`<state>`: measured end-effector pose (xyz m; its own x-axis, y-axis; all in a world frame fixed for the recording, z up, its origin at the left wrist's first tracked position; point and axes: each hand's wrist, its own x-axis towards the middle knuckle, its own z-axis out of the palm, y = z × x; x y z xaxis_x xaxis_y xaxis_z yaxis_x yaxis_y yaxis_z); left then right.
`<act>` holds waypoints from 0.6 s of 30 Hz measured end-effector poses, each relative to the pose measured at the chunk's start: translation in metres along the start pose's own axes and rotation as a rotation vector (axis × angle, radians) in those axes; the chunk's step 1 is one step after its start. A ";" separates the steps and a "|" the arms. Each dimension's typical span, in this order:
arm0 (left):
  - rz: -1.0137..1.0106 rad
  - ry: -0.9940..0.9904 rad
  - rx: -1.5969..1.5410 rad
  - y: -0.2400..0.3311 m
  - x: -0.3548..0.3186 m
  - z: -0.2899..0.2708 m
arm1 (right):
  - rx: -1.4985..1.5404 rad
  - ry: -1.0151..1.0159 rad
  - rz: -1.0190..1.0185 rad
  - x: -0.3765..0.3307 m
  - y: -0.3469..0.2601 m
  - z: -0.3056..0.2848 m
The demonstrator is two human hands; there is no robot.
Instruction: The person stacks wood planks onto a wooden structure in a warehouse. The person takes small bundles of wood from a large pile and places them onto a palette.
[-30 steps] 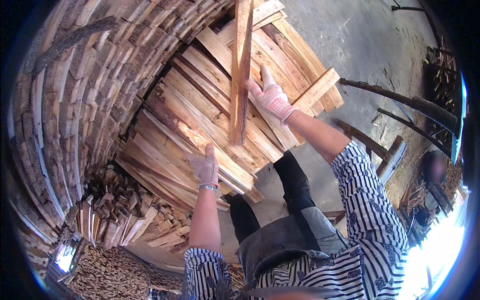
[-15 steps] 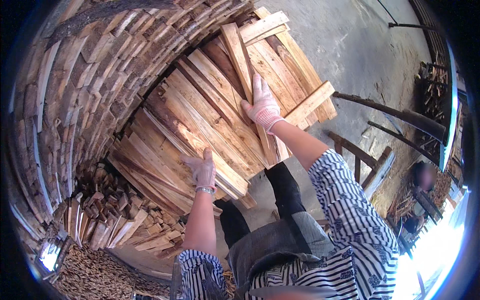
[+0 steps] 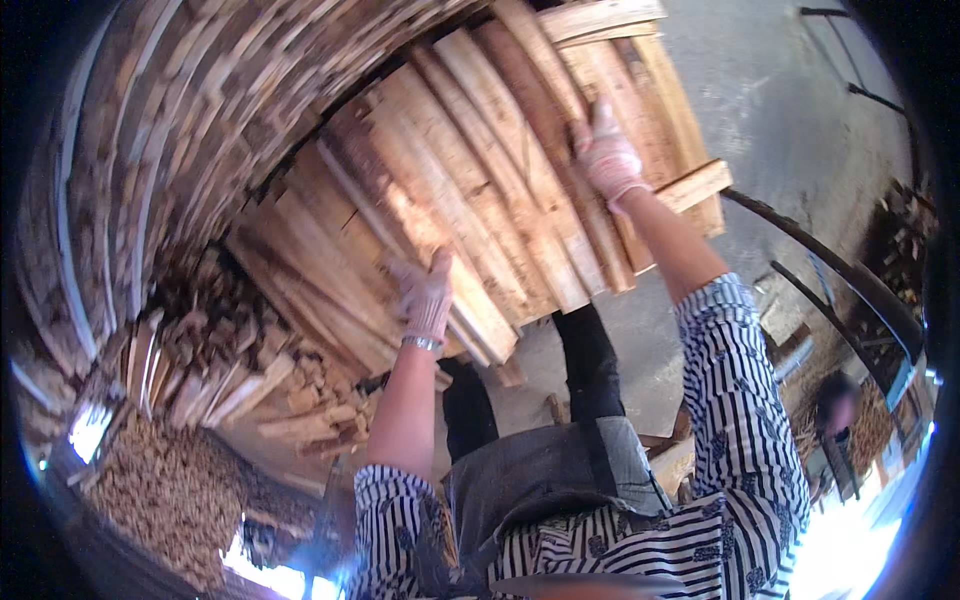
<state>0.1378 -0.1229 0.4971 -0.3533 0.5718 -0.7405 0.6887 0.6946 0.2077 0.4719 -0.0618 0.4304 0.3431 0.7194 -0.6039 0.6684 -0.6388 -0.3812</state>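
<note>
Closest to me are the striped sleeves (image 3: 735,390) and a grey apron (image 3: 545,485), with black trouser legs (image 3: 592,365) beyond them. From my seat I see the gloved left hand (image 3: 425,295), a silver band (image 3: 421,343) at its wrist, over the near ends of the pale boards (image 3: 460,210), its thumb standing well away from its fingers in a wide spread. Farther out, I have the gloved right hand (image 3: 612,160) against a narrow plank (image 3: 545,60) that lies on the boards; I can't make out whether its fingers close around the wood. The boards lie side by side, slanting, with a short crosspiece (image 3: 695,187) laid over their right end. Off to the left sit loose wood offcuts (image 3: 220,330); behind the boards rises stacked timber (image 3: 240,90). Across the concrete floor (image 3: 780,100), I see another person (image 3: 838,400) at far right.
</note>
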 end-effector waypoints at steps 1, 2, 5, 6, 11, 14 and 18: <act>0.028 -0.043 -0.082 -0.001 0.002 0.001 | -0.011 0.031 0.006 -0.007 0.002 0.000; 0.079 -0.045 -0.091 -0.006 0.000 -0.006 | -0.015 -0.017 -0.016 -0.003 0.005 0.002; 0.091 -0.082 -0.434 0.019 -0.030 -0.011 | -0.339 0.048 -0.123 -0.029 -0.025 -0.023; 0.085 -0.111 -0.500 0.035 -0.042 -0.011 | -0.293 0.084 -0.169 -0.044 -0.034 -0.030; 0.332 -0.260 -0.713 0.040 -0.079 0.050 | 0.356 -0.360 -0.312 -0.162 -0.061 -0.008; 0.448 -0.286 -0.239 0.047 -0.057 0.060 | 0.324 -0.269 -0.094 -0.141 -0.020 -0.008; 0.393 -0.009 0.502 0.053 -0.034 0.023 | 0.233 -0.070 -0.048 -0.074 0.050 -0.075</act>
<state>0.2009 -0.1156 0.5184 -0.0099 0.7374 -0.6753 0.9794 0.1434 0.1422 0.5296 -0.1269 0.5090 0.2623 0.7350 -0.6253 0.5099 -0.6557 -0.5568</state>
